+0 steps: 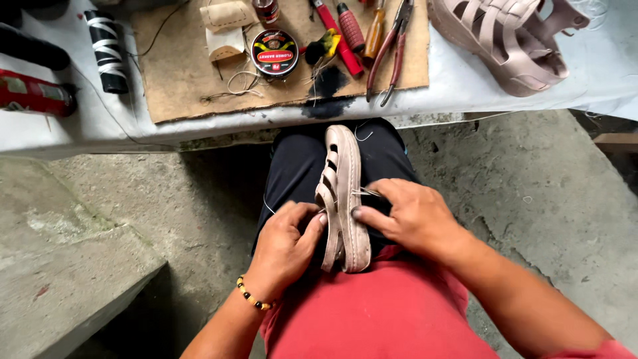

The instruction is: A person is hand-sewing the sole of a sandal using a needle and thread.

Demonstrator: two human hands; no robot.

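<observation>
A beige strappy sandal (343,174) stands on its side edge between my knees, sole to the right, straps to the left. My left hand (284,242) grips its strap side near the heel, fingers curled on the straps. My right hand (405,214) presses on the sole side, thumb on the sole edge, with a thin pale thread (367,193) at its fingertips. I cannot tell whether a needle is in those fingers. A beaded bracelet (252,296) circles my left wrist.
A low table with white cover (100,119) lies ahead, bearing a brown board (179,73), a round polish tin (274,52), pliers (392,50), red-handled tools (342,33), a thread spool (106,50), a red can (33,93) and the matching sandal (512,43). Concrete floor lies all around.
</observation>
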